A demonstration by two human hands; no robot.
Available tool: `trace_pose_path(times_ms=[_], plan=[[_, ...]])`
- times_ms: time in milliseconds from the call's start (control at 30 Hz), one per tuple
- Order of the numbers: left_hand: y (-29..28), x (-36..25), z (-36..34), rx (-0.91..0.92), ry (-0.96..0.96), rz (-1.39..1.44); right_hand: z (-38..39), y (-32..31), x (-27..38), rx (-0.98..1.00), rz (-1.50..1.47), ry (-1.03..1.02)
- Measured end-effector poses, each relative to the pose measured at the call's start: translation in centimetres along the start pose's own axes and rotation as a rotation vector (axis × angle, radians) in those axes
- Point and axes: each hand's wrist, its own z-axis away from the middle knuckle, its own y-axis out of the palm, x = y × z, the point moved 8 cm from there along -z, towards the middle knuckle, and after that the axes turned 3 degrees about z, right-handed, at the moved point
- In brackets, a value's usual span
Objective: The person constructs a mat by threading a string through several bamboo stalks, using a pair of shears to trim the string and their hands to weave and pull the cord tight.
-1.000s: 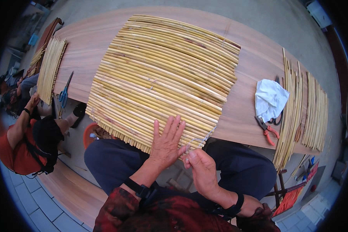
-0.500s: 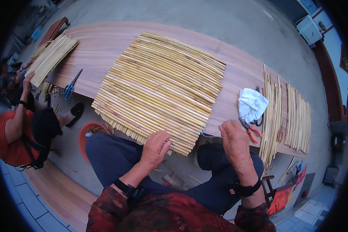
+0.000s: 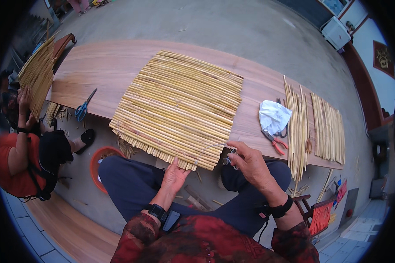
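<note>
A large mat of yellow reed stalks (image 3: 175,105), laid side by side, rests on the wooden table and overhangs its near edge. My left hand (image 3: 173,179) grips that overhanging edge, thumb up against the stalks and the other fingers partly hidden. Just off the mat's near right corner, my right hand (image 3: 250,166) pinches a thin pale cord (image 3: 210,146). From these fingers the cord runs over the last stalks, and a small loose tangle of it hangs beside them.
Right of the mat lie a white cloth (image 3: 274,116), red-handled pliers (image 3: 276,143), loose reeds (image 3: 297,131) and a smaller mat (image 3: 328,129). Blue scissors (image 3: 84,107) lie at left. An orange bucket (image 3: 96,166) stands by my knee. At far left a person holds another reed mat (image 3: 37,74).
My right hand has moved left and down toward the mat's corner with the cord. My left hand has turned at the near edge. The person at left has raised their mat upright.
</note>
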Motion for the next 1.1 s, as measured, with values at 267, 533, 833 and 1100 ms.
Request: trace_pose_path(times_ms=[267,533,833,1100], plan=[[1.9,-1.1,-0.2,0.023,0.112,-0.060,2.3,1.5,-4.8,0.090,-0.156,0.120],[4.3,-4.3,2.2,0.093,0.505,-0.207,3.0,-0.7,-8.1,-0.067,-0.027,-0.157],[1.9,-4.1,3.0,0.132,0.553,-0.230,4.0,-2.4,-11.7,-0.154,0.267,-0.273],[1.3,-3.2,2.8,0.151,0.573,-0.246,4.3,-1.1,-13.6,-0.041,0.157,-0.286]])
